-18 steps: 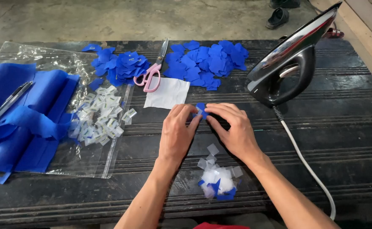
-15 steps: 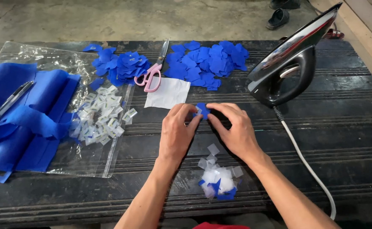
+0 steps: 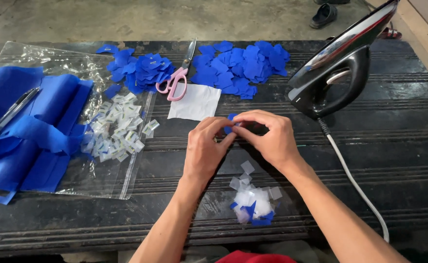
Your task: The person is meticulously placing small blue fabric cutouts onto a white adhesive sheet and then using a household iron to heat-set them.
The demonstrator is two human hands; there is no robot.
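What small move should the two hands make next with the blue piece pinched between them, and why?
Probably lay the small blue piece on the scrap pile near the wrists. Both the left hand and right hand pinch it at the fingertips, and similar blue and white bits already lie there.

Small blue fabric piece (image 3: 231, 117), mostly hidden, is pinched betw. fingertips above counter (image 3: 399, 146) centre, nr white fabric square (image 3: 195, 102).
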